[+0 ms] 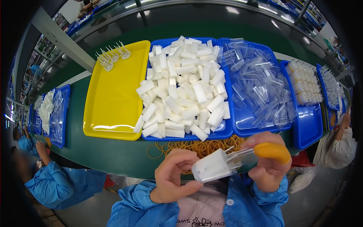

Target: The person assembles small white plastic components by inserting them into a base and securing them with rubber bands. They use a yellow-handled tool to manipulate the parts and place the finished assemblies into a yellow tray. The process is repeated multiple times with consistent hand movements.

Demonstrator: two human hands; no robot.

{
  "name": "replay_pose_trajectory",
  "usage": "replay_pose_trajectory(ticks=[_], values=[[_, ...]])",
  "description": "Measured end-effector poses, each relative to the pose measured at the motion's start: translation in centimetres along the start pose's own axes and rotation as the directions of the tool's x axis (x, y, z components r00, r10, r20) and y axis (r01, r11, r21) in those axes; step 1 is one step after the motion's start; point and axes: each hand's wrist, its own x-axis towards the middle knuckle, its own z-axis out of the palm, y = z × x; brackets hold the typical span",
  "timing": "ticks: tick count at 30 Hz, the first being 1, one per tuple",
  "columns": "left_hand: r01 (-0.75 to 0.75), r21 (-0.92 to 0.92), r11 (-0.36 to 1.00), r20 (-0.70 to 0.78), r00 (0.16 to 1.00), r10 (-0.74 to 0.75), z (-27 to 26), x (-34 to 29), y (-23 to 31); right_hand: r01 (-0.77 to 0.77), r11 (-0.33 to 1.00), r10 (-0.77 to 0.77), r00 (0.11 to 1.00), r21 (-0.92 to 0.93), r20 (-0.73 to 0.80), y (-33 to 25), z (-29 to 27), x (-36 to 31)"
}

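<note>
Between thumb and fingers, my left hand [174, 176] grips a white block-shaped piece [211, 166] in front of my chest. Thin whitish prongs stick out of its right end, toward my right hand. Closed round a clear plastic sleeve [245, 156], my right hand [270, 166] is just to the right, with an orange-yellow finger cot [273, 151] on one finger. The sleeve and the prongs overlap in view; how far one is inside the other I cannot tell. A pile of tan rubber bands [204, 147] lies just beyond both hands.
White foam blocks [181, 87] heap over a blue tray; clear sleeves [261, 87] fill another beside it. A yellow tray [113, 98] holds several pronged white pieces [108, 60]. Banded white pieces [304, 81] stand at right. A metal post [62, 38] rises at left. Co-workers sit at both sides.
</note>
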Motion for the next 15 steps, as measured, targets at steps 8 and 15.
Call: replay_pose_trajectory(ticks=[8,15], values=[[-0.252,0.564,0.786,0.265,0.957,0.117,-0.1,0.4,1.0,-0.306,0.934,0.337,0.927,0.184,-0.168,-0.9,0.9,-1.5],[-0.239,0.612,0.754,0.312,0.949,0.047,0.0,0.6,0.9,-0.230,0.966,0.247,0.956,0.120,-0.160,0.0,1.0,-1.7]])
